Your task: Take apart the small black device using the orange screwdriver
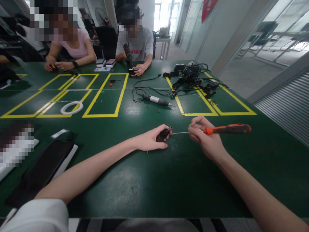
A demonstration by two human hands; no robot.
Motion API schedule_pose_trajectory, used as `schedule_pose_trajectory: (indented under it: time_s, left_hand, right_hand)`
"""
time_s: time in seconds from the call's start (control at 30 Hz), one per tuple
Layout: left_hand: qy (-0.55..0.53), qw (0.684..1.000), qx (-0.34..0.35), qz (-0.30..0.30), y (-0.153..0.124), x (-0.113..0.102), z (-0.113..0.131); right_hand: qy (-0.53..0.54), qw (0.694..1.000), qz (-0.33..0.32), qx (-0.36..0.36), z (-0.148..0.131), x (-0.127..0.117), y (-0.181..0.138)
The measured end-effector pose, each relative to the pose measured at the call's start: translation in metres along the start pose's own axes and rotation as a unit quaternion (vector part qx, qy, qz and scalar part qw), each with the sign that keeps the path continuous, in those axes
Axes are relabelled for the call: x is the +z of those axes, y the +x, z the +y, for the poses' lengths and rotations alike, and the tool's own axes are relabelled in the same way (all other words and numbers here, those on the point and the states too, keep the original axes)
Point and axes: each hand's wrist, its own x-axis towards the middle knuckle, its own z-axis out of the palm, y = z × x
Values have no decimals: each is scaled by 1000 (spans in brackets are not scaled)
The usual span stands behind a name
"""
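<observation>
My left hand (pixel 152 138) is wrapped around a small black part (pixel 163 135) with a metal ring-like end, held low over the green table (pixel 135 193). What kind of part it is I cannot make out. In my right hand (pixel 207 138) is a screwdriver (pixel 229 129) with an orange and black handle. My fingers pinch it near the front of the handle, and the handle points right. Its thin shaft runs left, the tip close to the black part; whether the two touch is hard to tell.
Beyond my hands lies a grey and black pen-shaped electric screwdriver (pixel 156 100) on a cable. Tangled black cables (pixel 191 75) heap at back right. A white tape ring (pixel 71 107) and a black pouch (pixel 48 161) are at left. Two people (pixel 135 45) work across the table.
</observation>
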Motion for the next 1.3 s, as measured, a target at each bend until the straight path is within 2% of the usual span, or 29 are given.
schedule_pose_trajectory:
  time_s: [0.13,0.23,0.33,0.53,0.67,0.77,0.93,1.0,1.1,1.3]
  left_hand:
    - [86,996,11,23,0,-6,-3]
    - [154,987,45,30,0,-13,-4]
    - [177,981,71,38,1,-18,-5]
    - [201,971,97,90,3,-24,-12]
    - [219,965,70,129,3,-28,-14]
    - [184,974,48,123,3,-29,-14]
    - [119,988,21,99,3,-29,-16]
    - [104,990,20,94,3,-30,-17]
    - [92,992,17,87,4,-31,-20]
    - [66,994,5,92,6,-30,-23]
  right_hand:
    - [-26,999,-2,27,0,-1,0]
    - [-75,997,27,21,-1,-4,1]
    - [-139,989,44,5,-3,-6,2]
    - [-228,973,-21,-16,-11,-7,3]
    - [-261,964,-39,-43,-14,-9,0]
    - [-288,949,-103,-72,-12,-12,-2]
    - [-387,869,-244,-191,-5,-12,-8]
    - [-378,854,-277,-224,1,-9,-14]
    - [-344,858,-287,-252,10,-6,-23]
    - [-330,887,-254,-198,20,0,-27]
